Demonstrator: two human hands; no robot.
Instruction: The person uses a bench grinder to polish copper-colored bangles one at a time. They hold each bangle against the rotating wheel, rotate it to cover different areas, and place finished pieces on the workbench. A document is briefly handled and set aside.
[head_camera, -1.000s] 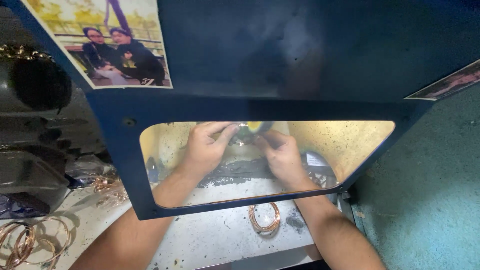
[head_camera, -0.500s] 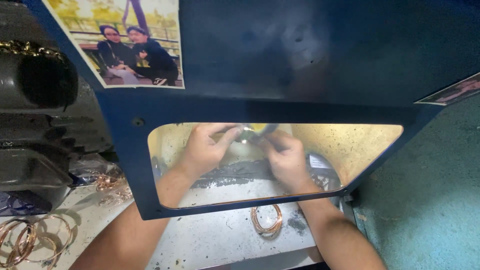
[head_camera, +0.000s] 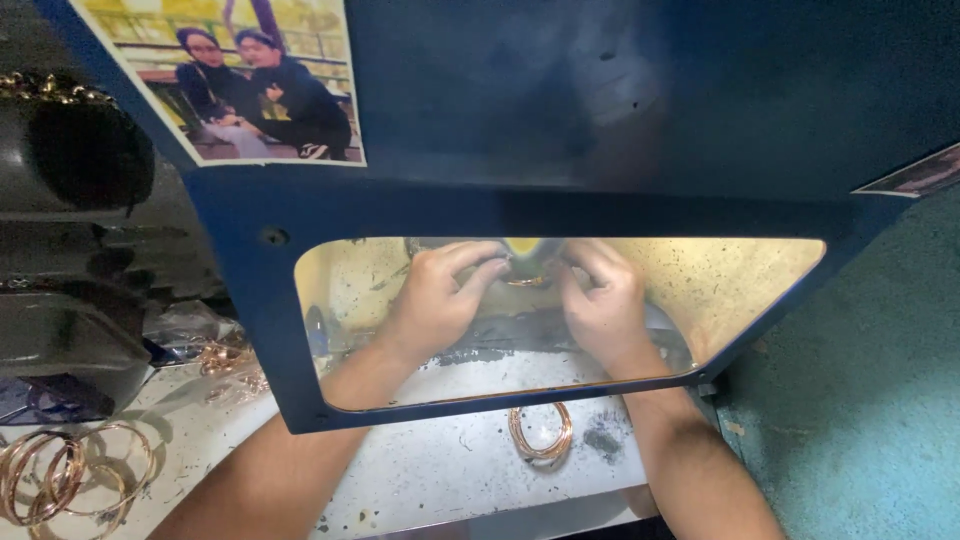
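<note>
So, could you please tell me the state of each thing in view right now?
Left hand: behind the window, pinching a bangle.
Right hand: pinching the same bangle.
Bangle: held between both hands.
Bangle stack: lying flat on the bench.
Blue guard: window see-through.

Single head view; looks down, close, through blue guard's (head_camera: 560, 130) window.

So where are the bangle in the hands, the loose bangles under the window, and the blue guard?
Held bangle (head_camera: 524, 281), head view, its visible arc between the fingertips.
Loose bangles (head_camera: 541, 432), head view, the stack's lower rim.
Blue guard (head_camera: 620, 110), head view, its upper panel.
</note>
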